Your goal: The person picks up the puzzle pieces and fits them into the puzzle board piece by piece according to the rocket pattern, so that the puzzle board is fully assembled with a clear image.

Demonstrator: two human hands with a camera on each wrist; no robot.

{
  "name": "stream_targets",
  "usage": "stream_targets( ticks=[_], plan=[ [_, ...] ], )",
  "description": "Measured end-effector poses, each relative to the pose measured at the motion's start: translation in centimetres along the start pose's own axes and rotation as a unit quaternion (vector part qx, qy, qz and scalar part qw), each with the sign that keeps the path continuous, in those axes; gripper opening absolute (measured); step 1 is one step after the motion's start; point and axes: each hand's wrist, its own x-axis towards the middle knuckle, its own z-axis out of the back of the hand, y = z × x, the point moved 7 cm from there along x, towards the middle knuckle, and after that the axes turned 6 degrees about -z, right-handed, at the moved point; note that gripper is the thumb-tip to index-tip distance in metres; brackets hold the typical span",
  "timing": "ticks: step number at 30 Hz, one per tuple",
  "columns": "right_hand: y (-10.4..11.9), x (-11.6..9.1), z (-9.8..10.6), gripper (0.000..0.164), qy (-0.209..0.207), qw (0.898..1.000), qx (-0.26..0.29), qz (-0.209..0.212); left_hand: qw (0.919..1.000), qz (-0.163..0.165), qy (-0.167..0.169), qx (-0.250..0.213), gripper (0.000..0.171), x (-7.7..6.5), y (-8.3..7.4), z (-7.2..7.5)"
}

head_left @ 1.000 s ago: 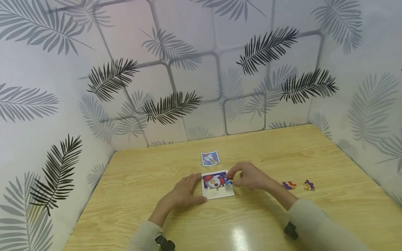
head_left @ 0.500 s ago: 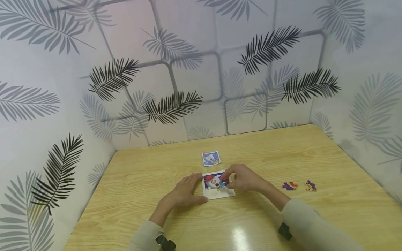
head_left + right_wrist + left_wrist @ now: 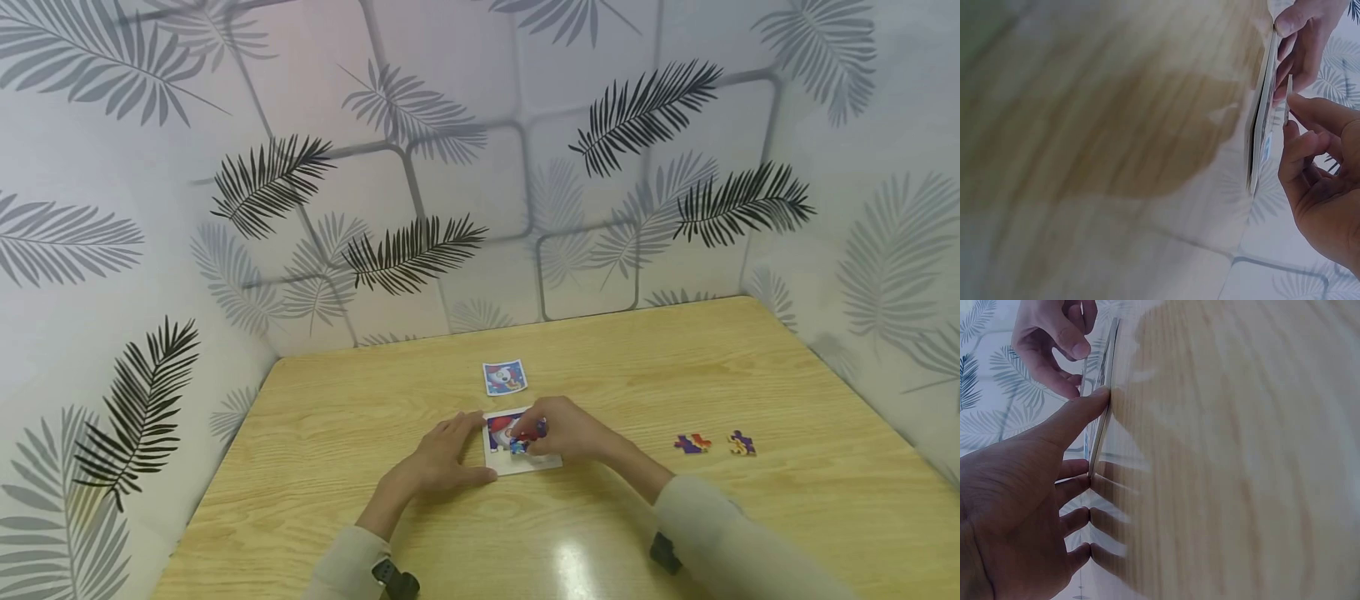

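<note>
- On tabletop [image 3: 480, 542], head view, L to R: L hand [image 3: 442, 454], puzzle tray [image 3: 517, 467], R hand [image 3: 573, 429], purple-red pc [image 3: 692, 443], purple-yellow pc [image 3: 741, 443]. Picture card [image 3: 505, 378] lies flat just beyond tray. Only this view shows card, both loose pcs & tray face: printed upper part, bare white strip along near side.
- L wrist view adds: puzzle tray edge-on, thin; L thumb contact at near edge; outer L fingertips meeting tabletop.
- R wrist view adds: layered tray edge; held pc [image 3: 1288, 94] edge-on, w/ visible gap btwn it and tray face. Head view alone does not settle this gap.
- L hand: thumb & index spread wide, fingers approx. straight. Thumb on near-L corner of tray, index at far-L corner; tray side sits btwn them.
- R hand: thumb & finger set narrow, pinching held pc (blue/red print seen in head view); remaining fingers curled.
- Puzzle tray position: R of L palm, directly under R fingertips. Held pc: at R fingertips, over tray's middle-to-R area, print up. Exact slot below: cannot tell, R hand covers it.
- Loose pcs: side by side, apart, well R of tray.
</note>
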Motion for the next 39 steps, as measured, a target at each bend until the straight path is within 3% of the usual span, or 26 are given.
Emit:
stream_targets(
  ticks=[23,30,39],
  plan=[
    [1.9,1.4,-2.8,0.018,0.024,0.998,-0.016,0.047,0.9997,-0.022,-0.009,0.001,0.088,0.2,0.0,-0.1],
    [1.9,1.6,-3.1,0.009,0.009,0.999,-0.034,0.008,0.9997,-0.021,-0.010,-0.002,0.087,0.2,0.0,0.0],
    [2.4,1.2,-3.2,0.014,-0.004,0.998,-0.069,-0.005,0.9997,-0.021,-0.008,-0.004,0.087,0.2,-0.1,0.0]
  ],
)
